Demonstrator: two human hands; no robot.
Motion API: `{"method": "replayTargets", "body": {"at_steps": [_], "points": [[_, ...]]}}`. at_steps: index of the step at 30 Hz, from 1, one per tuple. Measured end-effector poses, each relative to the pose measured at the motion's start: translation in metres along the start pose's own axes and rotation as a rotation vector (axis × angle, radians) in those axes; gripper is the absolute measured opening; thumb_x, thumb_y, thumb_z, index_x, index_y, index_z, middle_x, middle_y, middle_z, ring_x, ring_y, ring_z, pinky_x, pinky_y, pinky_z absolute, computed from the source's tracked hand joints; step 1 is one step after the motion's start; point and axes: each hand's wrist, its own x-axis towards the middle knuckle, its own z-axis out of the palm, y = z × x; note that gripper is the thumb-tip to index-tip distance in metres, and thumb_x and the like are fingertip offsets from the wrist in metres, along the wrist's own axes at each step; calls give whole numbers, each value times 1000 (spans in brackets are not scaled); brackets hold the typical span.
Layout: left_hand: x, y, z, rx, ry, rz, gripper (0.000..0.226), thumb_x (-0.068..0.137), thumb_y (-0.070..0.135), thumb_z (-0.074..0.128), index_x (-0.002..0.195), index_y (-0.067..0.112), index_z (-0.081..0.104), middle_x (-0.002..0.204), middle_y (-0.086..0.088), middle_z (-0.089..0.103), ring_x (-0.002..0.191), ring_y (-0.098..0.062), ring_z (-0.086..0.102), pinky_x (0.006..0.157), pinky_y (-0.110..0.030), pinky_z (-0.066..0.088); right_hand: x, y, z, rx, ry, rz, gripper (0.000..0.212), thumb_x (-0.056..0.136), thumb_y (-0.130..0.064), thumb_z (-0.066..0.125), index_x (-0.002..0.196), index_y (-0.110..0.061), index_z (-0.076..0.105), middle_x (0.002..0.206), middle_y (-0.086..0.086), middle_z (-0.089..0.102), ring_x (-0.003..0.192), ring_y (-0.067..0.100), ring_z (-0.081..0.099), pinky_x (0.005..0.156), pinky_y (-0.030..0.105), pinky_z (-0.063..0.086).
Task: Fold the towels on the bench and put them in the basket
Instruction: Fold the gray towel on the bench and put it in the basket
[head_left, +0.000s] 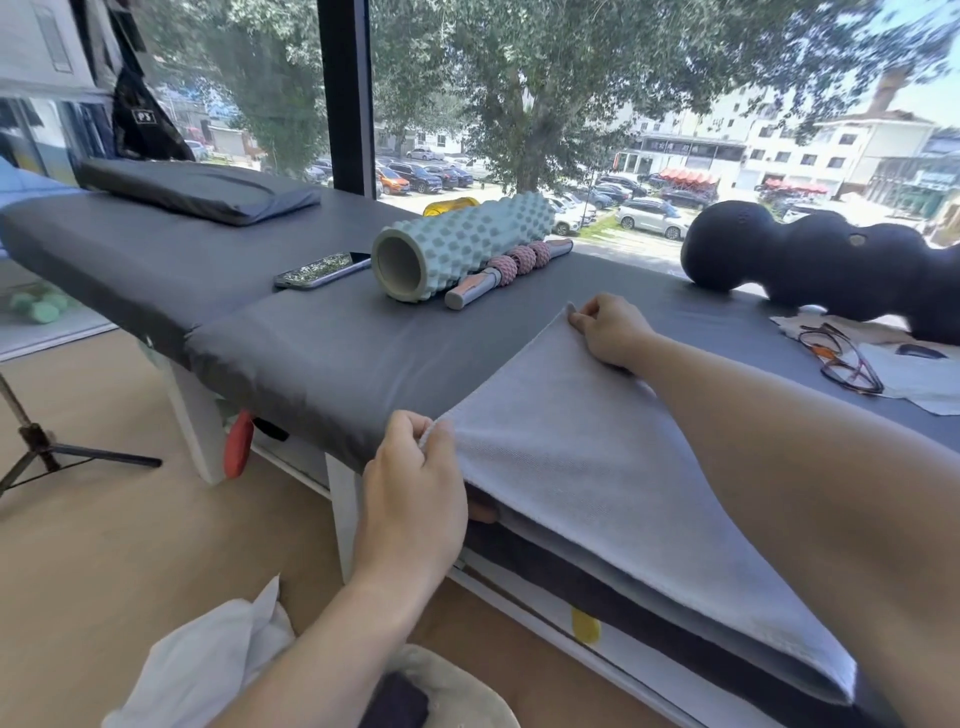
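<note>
Nearest, at the bottom edge, the rim of a pale basket (457, 686) shows below the surface (322, 343), with dark cloth inside, close under the left arm. Above it the left hand (415, 488) pinches the near corner of the grey towel (597, 467) at the surface's front edge. The towel lies flat, doubled, its free short edge running from that corner away to the far corner, where the right hand (608, 327) pinches it. Its long axis runs off to the right, under the right forearm. Both grips hold the same edge, so the next fold would likely carry that edge rightward along the length.
</note>
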Motion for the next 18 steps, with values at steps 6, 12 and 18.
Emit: {"method": "replayTargets", "body": {"at_steps": [6, 12, 18], "points": [[7, -2, -2, 11, 13, -42, 25, 102, 35, 45, 86, 18, 54, 78, 4, 61, 72, -7, 55, 55, -26, 32, 13, -4, 4, -117, -75, 59, 49, 103, -42, 49, 73, -4, 57, 81, 17, 57, 82, 30, 54, 70, 29, 37], [21, -20, -10, 218, 20, -30, 15, 88, 44, 60, 82, 33, 51, 61, 11, 68, 72, -22, 70, 67, -43, 56, 17, -1, 20, -180, -66, 72, 43, 95, -50, 58, 78, -11, 62, 90, 13, 66, 89, 32, 62, 78, 34, 51], [21, -19, -14, 551, 18, 5, 31, 90, 61, 53, 80, 32, 59, 77, 10, 67, 84, -22, 63, 75, -37, 51, 7, -5, 14, -379, -45, 92, 62, 94, -66, 44, 104, -10, 67, 119, 13, 63, 118, 36, 54, 98, 43, 43]]}}
